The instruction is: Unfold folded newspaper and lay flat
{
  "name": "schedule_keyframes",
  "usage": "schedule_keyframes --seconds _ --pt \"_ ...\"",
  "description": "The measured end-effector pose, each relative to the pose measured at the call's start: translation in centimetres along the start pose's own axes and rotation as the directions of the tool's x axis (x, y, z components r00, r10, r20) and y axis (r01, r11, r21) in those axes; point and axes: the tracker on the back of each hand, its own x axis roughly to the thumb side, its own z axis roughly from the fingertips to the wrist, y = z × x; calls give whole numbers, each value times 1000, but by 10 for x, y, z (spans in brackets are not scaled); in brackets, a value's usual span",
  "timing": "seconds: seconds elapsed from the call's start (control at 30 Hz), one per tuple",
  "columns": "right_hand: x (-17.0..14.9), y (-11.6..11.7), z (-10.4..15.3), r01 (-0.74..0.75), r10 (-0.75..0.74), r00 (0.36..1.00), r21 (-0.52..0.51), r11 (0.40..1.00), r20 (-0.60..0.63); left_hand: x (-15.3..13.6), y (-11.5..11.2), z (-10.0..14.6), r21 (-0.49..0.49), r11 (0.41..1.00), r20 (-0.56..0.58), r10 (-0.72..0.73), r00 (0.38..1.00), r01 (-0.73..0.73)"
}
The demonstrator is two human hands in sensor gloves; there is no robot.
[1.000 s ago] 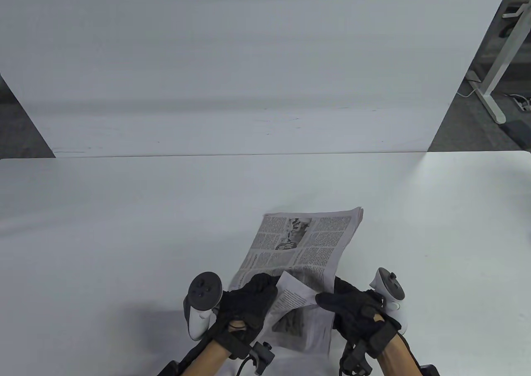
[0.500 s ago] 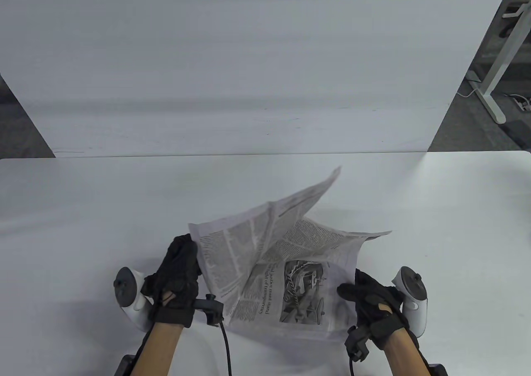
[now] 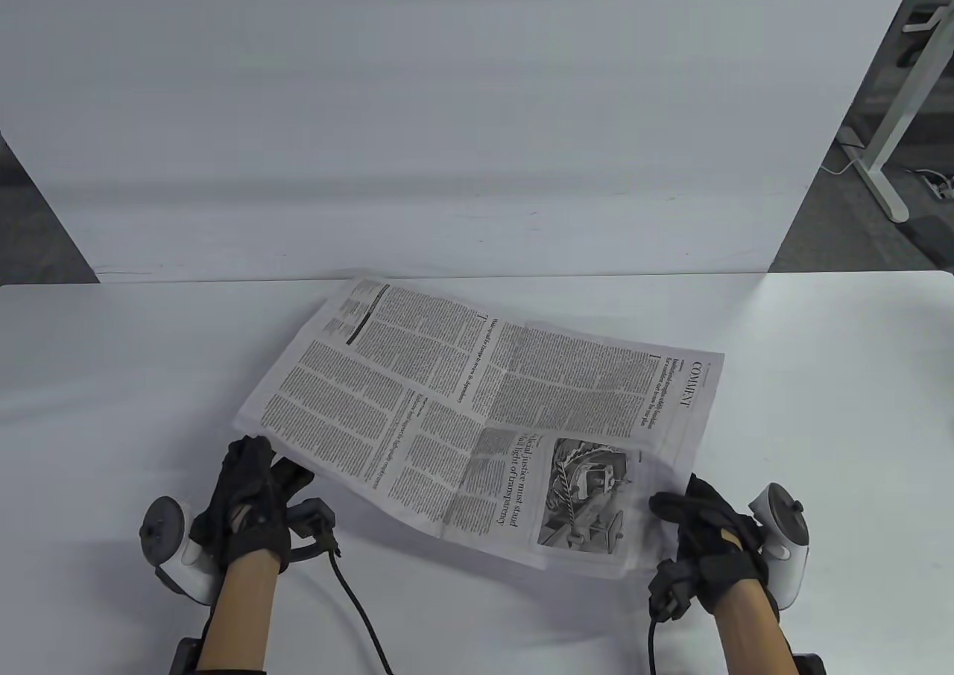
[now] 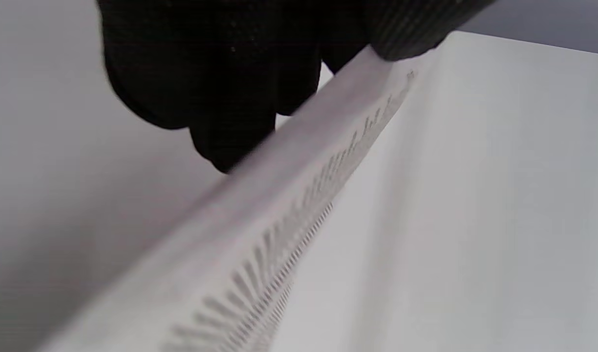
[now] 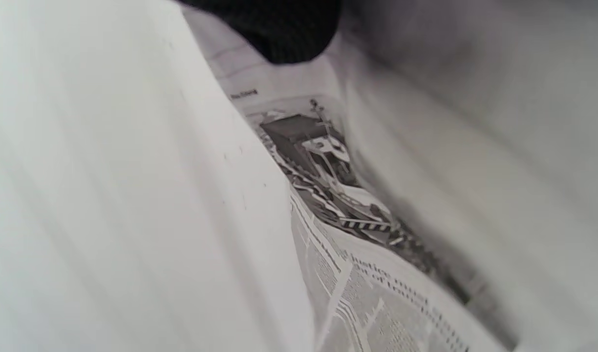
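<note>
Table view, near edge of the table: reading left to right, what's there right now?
Left tracker → left hand, pinching the sheet's left corner → newspaper, opened out → right hand at its right edge → right tracker, all over the white table.

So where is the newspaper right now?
In the table view the newspaper is spread open near the middle of the table, between the hands: the left hand at its near-left corner, the right hand at its near-right corner.
</note>
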Motion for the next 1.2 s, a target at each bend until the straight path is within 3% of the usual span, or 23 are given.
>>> schedule_keyframes --seconds 0.07,0.3,0.43,0.57,0.67,0.77,0.9,1.07,1.13,1.2 --pt "-2 -5 -2 28 -28 1000 1 1000 -13 -7 5 -4 41 999 -52 -33 998 35" --pt "-3 0 -3 103 -102 995 64 993 -7 -17 0 -5 3 999 -124 -44 991 44" --pt "0 5 -1 91 -94 995 77 993 31 -28 -19 -1 -225 973 -207 -102 973 54" --pt "-1 14 2 99 -104 993 86 991 47 -44 -53 12 -433 901 -260 -156 953 29" --pt "-4 22 5 86 -90 994 76 993 54 -52 -77 27 -558 830 -264 -179 948 2" --pt "-7 30 6 82 -87 995 106 991 47 -57 -93 41 -618 785 -283 -184 942 -33" --pt "-12 41 6 78 -83 996 137 988 26 -62 -103 48 -614 789 -252 -220 943 20" --pt "-14 47 7 30 -32 999 157 987 6 -57 -98 41 -547 829 -189 -262 946 120" --pt "-12 43 7 -8 8 1000 122 992 5 -53 -92 36 -514 844 -172 -274 946 150" --pt "-7 34 9 -89 89 996 7 996 10 -48 -85 28 -479 854 -137 -303 943 204"
